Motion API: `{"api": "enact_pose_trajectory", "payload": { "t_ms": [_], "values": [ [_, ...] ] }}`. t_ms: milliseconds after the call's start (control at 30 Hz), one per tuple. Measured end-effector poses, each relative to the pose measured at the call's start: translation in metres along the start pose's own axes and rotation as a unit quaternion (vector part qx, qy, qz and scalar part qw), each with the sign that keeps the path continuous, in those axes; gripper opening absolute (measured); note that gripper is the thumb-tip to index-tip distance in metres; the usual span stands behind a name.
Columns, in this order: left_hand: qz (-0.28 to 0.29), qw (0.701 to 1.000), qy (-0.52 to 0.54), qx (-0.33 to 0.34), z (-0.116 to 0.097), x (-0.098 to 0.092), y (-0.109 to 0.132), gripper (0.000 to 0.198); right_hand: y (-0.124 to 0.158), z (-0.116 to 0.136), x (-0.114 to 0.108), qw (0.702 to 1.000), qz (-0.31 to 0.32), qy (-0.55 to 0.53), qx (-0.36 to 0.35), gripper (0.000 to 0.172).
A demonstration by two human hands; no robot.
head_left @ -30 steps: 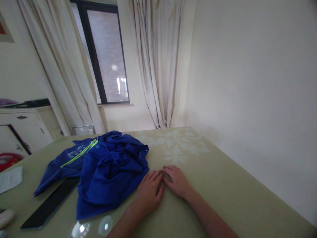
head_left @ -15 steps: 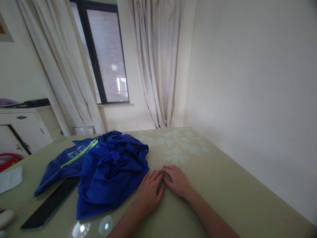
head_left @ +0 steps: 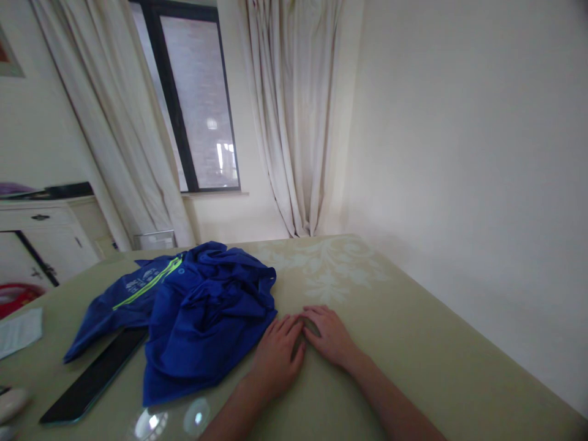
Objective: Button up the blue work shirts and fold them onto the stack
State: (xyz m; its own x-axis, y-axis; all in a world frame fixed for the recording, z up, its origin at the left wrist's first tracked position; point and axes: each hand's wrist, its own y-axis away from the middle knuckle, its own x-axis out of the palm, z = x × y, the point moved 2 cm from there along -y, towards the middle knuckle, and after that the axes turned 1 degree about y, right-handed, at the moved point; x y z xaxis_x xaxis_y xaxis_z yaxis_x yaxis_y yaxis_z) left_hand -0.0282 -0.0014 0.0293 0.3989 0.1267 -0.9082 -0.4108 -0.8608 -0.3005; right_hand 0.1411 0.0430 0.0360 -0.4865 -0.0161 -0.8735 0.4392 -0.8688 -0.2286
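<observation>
Both of my hands rest palm down on the patterned table (head_left: pixel 413 367), fingertips meeting near its middle. My left hand (head_left: pixel 278 355) lies flat beside the right edge of a crumpled blue garment (head_left: pixel 206 318), holding nothing. My right hand (head_left: pixel 331 334) is flat too, its fingers stretched toward the left one and nothing in them. The garment is heaped up, with a bright yellow-green stripe and pale printing on its left part. From under it sticks out a long dark flat object (head_left: pixel 94 380), partly covered.
At the left edge are a sheet of paper (head_left: pixel 21 332), a pale rounded object (head_left: pixel 11 404) cut by the frame, and a red item (head_left: pixel 18 296). A white cabinet (head_left: pixel 55 239) stands behind. Curtains (head_left: pixel 294 122) hang by the window; a wall (head_left: pixel 482 184) borders the table's right side.
</observation>
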Motion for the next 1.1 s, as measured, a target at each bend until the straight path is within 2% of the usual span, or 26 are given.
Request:
{"api": "enact_pose_trajectory", "payload": {
  "t_ms": [467, 633, 700, 833, 900, 967, 1000, 1100],
  "values": [
    [-0.002, 1.000, -0.009, 0.009, 0.002, 0.004, 0.001, 0.049, 0.000, 0.003, -0.002, 1.000, 0.004, 0.006, 0.007, 0.037],
    [-0.035, 0.998, -0.049, 0.014, 0.000, -0.007, -0.001, 0.041, 0.000, 0.001, 0.000, 1.000, -0.007, 0.002, 0.002, 0.033],
    [-0.078, 0.993, -0.091, -0.015, 0.009, -0.017, -0.001, 0.041, 0.001, 0.000, 0.000, 1.000, -0.004, 0.001, 0.004, 0.034],
    [-0.172, 0.953, -0.191, -0.158, 0.044, -0.037, 0.007, 0.058, 0.001, 0.000, -0.001, 1.000, 0.009, 0.003, 0.009, 0.036],
    [-0.166, 0.943, -0.210, -0.200, 0.060, -0.042, 0.012, 0.052, 0.001, 0.000, -0.002, 1.000, 0.010, 0.004, 0.009, 0.036],
    [-0.140, 0.945, -0.209, -0.208, 0.070, -0.044, 0.013, 0.032, 0.001, 0.001, -0.002, 1.000, 0.010, 0.003, 0.006, 0.037],
    [-0.131, 0.948, -0.205, -0.207, 0.074, -0.045, 0.013, 0.028, 0.001, 0.001, -0.001, 1.000, 0.010, -0.001, 0.004, 0.037],
    [-0.138, 0.960, -0.131, -0.203, 0.075, -0.047, 0.008, 0.034, -0.003, -0.006, 0.003, 0.999, -0.013, -0.046, 0.009, 0.038]
  ]
}}
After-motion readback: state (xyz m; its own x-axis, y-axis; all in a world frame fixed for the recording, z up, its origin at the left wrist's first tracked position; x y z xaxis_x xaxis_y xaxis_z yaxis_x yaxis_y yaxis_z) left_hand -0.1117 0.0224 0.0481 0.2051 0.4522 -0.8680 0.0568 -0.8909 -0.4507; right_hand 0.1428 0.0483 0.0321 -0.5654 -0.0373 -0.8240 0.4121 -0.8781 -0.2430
